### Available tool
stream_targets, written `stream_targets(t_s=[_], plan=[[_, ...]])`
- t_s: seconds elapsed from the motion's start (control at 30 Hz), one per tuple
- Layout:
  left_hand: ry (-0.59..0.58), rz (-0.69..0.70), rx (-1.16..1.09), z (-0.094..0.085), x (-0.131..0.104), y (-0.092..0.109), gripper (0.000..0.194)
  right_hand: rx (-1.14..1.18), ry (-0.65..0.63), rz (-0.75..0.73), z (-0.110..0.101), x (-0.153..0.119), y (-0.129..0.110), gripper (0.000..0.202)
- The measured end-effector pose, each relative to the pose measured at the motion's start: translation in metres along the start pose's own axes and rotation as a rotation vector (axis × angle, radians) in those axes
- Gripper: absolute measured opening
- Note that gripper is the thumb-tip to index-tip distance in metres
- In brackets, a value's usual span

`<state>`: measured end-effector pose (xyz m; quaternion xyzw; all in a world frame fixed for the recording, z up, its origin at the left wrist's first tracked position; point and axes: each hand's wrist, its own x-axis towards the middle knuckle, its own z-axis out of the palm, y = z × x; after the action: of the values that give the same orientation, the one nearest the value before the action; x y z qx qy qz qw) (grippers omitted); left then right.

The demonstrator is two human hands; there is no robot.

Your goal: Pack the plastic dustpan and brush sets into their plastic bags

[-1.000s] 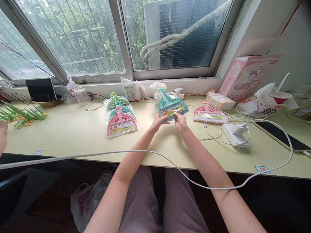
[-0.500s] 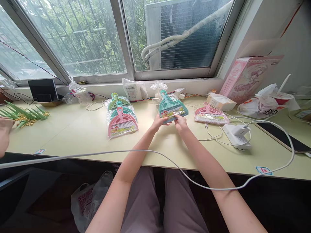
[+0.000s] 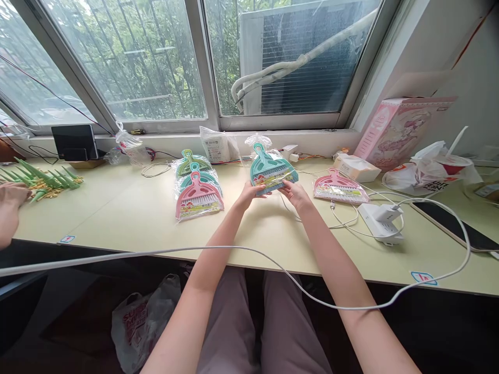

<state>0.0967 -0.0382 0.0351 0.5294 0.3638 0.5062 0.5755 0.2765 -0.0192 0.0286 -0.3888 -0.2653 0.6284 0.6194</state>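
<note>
Between my two hands is a teal dustpan-and-brush set [image 3: 274,170] in clear wrap, held up over the table with its handle pointing away from me. My left hand [image 3: 248,195] grips its lower left corner. On the lower right edge, my right hand [image 3: 295,193] closes its fingers. Left of my hands lies a row of overlapping wrapped sets: a pink one [image 3: 199,198] in front, a teal one [image 3: 195,174] behind it and a green one [image 3: 187,159] at the back. Another pink set [image 3: 340,187] lies to the right.
A white cable [image 3: 249,248] crosses in front of my forearms. To the right are a power strip [image 3: 381,223], a phone [image 3: 456,224], a tissue box [image 3: 356,167] and a pink box [image 3: 403,130]. At far left, another person's hand [image 3: 13,200] touches green stems [image 3: 47,182].
The teal set has shifted slightly left in my hands, and my right hand's fingers have moved along its edge. The other person's hand has moved right onto the stems.
</note>
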Motion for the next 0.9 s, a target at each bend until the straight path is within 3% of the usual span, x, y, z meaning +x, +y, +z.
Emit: stream_targets(t_s=[0.13,0.47,0.63,0.77,0.9], plan=[[-0.048,0.011,0.02,-0.003,0.002,-0.007,0.051,0.007,0.036,-0.011,-0.001,-0.002,0.005,0.01],[-0.004,-0.045,0.024,-0.002,0.002,-0.004,0.051,-0.013,0.072,0.024,-0.002,0.002,0.006,0.006],[0.043,-0.058,-0.026,-0.012,0.004,-0.003,0.047,-0.413,-0.081,0.045,-0.007,-0.002,-0.006,0.013],[0.117,-0.069,-0.076,-0.022,0.009,-0.003,0.043,-0.819,-0.076,-0.1,-0.01,-0.003,-0.014,0.02],[0.204,-0.084,-0.089,-0.031,0.015,-0.005,0.054,-0.967,-0.021,-0.396,-0.015,0.001,-0.013,0.006]])
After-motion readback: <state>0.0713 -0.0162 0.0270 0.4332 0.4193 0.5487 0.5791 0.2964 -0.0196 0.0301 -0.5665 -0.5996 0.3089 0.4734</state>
